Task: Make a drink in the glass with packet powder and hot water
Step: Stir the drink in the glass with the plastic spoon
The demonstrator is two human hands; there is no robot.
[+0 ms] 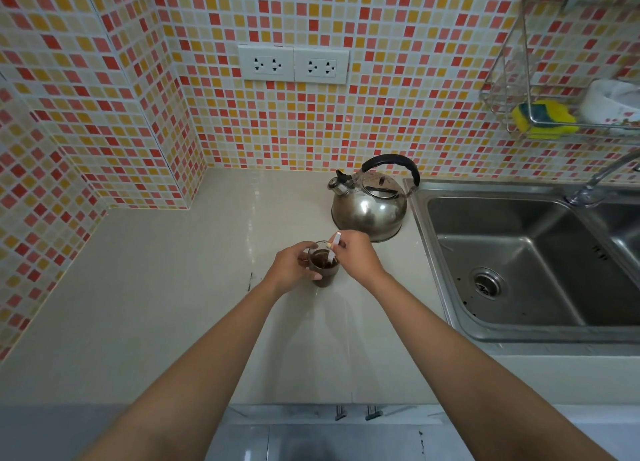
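Head view looked down on a pale countertop (173,304), broad and bare on the left, bounded by mosaic wall tiles (86,97) in red, orange and cream at the back and left corner. Held a double stainless sink (512,252) along the right edge, its rim close beside the work spot, with a tap (602,176) arching over the divider. Showed 2 white socket plates (293,63) on the back wall and a wire rack (519,90) at upper right carrying a yellow sponge (543,119). Stood a steel kettle (370,204) with a black handle just behind the hands, near the sink's corner, apart from the glass.

Sat the small clear glass (323,268) upright on the counter, in the middle, filled with dark brown liquid almost to the rim. Gripped by the left hand (291,266), fingers curled round its left side. Pinched by the right hand (356,254): a narrow white and yellow packet (334,247), tilted, its lower end dipped into the liquid. Left open counter in front of the glass down to the near edge, with 2 metal handles (356,413) below it.
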